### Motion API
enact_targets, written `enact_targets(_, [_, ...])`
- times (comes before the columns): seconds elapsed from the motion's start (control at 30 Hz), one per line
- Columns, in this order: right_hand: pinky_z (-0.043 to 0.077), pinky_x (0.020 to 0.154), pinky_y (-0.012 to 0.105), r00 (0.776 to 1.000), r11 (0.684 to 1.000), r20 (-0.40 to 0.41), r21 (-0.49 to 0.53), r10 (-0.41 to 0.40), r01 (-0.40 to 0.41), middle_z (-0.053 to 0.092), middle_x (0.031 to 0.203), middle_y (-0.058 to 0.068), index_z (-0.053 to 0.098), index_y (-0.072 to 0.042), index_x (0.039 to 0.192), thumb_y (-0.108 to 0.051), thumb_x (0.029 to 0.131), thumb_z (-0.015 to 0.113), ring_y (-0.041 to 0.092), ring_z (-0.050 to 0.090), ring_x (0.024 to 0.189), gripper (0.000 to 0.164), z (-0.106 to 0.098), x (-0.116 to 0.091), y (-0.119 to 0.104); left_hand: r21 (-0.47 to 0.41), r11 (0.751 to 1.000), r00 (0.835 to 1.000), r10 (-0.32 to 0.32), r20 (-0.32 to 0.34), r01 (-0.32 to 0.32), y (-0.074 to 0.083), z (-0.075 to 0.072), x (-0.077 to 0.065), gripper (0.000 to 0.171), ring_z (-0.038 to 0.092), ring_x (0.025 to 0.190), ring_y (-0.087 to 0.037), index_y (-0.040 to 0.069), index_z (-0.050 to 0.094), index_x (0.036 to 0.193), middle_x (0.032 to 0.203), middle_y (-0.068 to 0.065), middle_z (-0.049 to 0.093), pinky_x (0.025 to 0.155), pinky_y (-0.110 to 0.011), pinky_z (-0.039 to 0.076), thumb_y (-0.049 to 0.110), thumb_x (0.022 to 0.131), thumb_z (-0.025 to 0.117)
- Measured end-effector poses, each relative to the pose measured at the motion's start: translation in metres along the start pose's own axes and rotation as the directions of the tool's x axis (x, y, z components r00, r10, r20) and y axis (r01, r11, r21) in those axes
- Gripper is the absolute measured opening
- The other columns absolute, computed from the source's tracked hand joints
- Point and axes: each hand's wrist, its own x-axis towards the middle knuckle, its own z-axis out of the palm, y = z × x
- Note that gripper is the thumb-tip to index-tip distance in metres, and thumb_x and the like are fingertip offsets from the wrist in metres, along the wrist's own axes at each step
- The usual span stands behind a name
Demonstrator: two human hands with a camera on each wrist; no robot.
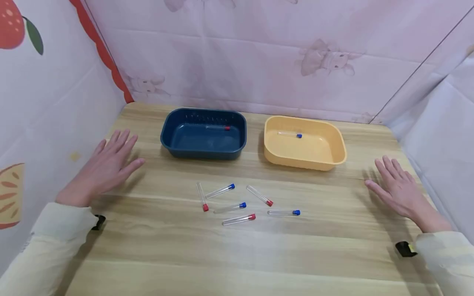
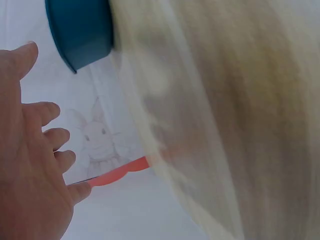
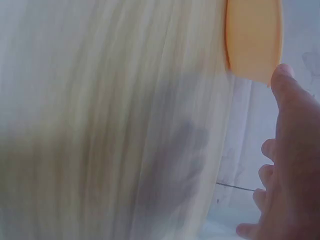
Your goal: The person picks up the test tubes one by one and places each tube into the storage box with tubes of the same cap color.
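My left hand (image 1: 107,168) is held over the table's left side with fingers spread and nothing in it. On the far right, my right hand (image 1: 401,191) hovers the same way, fingers straight and holding nothing. Between them lie several clear test tubes with red or blue caps, among them a red-capped tube (image 1: 238,220) and a blue-capped tube (image 1: 283,212). A dark blue basket (image 1: 203,155) stands nearest the left hand and has one red-capped tube (image 1: 217,128) inside. The yellow basket (image 1: 300,161), nearer the right hand, contains one blue-capped tube (image 1: 290,134).
The wooden table (image 1: 185,255) runs back to a pink printed curtain (image 1: 237,61). White cloth walls close in on both sides, the left one (image 1: 55,102) with fruit prints. Both baskets stand side by side near the back edge.
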Motion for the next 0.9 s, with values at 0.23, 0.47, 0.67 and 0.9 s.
enact_targets(0.23, [0.004,0.125,0.058,0.996,0.996,-0.063,0.059,-0.069,0.073,0.013,0.166,0.032,0.021,0.008,0.16,-0.031,0.107,0.056,0.044,0.003,0.156,0.075,-0.005,0.008,-0.013,-0.046,0.999,1.0,-0.007,-0.025,0.006,0.005,-0.004,-0.003,0.079,-0.006,0.157,-0.039,-0.001,0.014,0.164,0.171,-0.02,0.0,0.123,-0.061,-0.005,0.046,0.109,0.047])
enact_targets(0.47, [0.01,0.122,0.064,0.996,0.979,-0.075,0.195,-0.05,0.064,0.018,0.166,0.03,0.022,0.002,0.163,-0.027,0.106,0.06,0.053,0.017,0.15,0.074,-0.01,0.007,-0.037,-0.106,0.994,0.997,0.018,-0.073,-0.026,0.018,-0.008,0.001,0.078,-0.001,0.157,-0.039,0.002,0.014,0.164,0.171,-0.019,0.006,0.123,-0.063,0.004,0.043,0.109,0.05])
enact_targets(0.67, [0.036,0.106,0.07,0.993,0.972,-0.114,0.23,-0.026,0.052,0.035,0.159,0.032,0.034,0.0,0.159,-0.023,0.101,0.069,0.052,0.051,0.127,0.072,-0.011,0.009,-0.063,-0.175,0.984,0.995,0.012,-0.101,-0.03,0.026,-0.01,0.002,0.076,0.004,0.157,-0.038,0.002,0.015,0.165,0.172,-0.017,0.008,0.125,-0.057,0.008,0.039,0.109,0.052])
enact_targets(0.9, [0.048,0.097,0.053,0.976,0.961,-0.183,0.227,-0.119,0.159,0.05,0.148,0.029,0.046,0.002,0.152,-0.018,0.095,0.077,0.043,0.058,0.118,0.067,-0.004,0.015,-0.094,-0.238,0.971,0.995,0.004,-0.101,-0.028,0.034,-0.01,0.009,0.076,0.006,0.158,-0.036,0.005,0.015,0.165,0.172,-0.016,0.009,0.125,-0.058,0.011,0.04,0.109,0.053])
